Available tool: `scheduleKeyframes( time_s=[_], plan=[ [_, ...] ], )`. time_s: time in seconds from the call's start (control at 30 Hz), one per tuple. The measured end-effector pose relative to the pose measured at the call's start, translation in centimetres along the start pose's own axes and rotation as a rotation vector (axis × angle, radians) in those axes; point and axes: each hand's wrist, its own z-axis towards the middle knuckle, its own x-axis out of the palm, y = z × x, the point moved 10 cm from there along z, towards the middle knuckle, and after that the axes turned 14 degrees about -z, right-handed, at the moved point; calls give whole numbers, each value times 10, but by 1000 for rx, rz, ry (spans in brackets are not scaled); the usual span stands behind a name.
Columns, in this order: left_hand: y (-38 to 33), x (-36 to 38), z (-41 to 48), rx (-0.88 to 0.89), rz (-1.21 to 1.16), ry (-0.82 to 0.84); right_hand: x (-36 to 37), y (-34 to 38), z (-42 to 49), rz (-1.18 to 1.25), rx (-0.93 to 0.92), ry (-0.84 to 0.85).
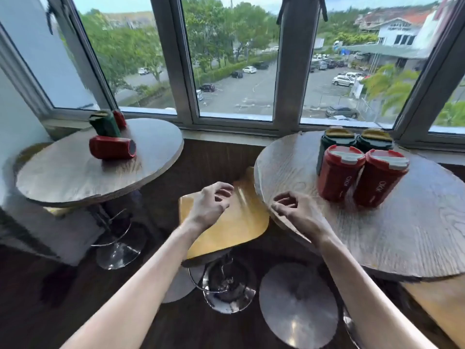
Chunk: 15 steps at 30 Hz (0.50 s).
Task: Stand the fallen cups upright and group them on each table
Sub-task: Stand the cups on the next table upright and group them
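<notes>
On the right table (377,238) four lidded cups (339,172) stand grouped (contents hidden); both hands (208,205) loosely curled, empty.

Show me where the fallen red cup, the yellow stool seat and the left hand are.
fallen red cup (112,147), head view, middle of its side
yellow stool seat (236,222), head view, bare seat surface
left hand (210,206), head view, back of the hand

On the left desk (75,177), a small red cup (120,118) is mostly hidden behind the green cup (105,124), so its pose cannot be told. The right desk (402,235) and a yellow seat (437,308) beneath it are cut off by the right edge. The two green cups (337,138) there are half hidden by the red cups (339,172) in front.
</notes>
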Motion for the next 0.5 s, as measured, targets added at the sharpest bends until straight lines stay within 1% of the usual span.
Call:
scheduleKeyframes(
  time_s=[0.13, 0.3, 0.37, 0.5],
  plan=[
    [26, -90, -32, -52, 9, -142, 68, 69, 10, 4, -126, 65],
    [49, -198, -56, -71, 64, -339, 150, 156, 23, -23, -256, 149],
    [56, -238, -57, -74, 83, -400, 181, 187, 33, -10, -287, 186],
    [71, -308, -37, -70, 135, -465, 235, 240, 67, -14, -341, 222]
  ],
)
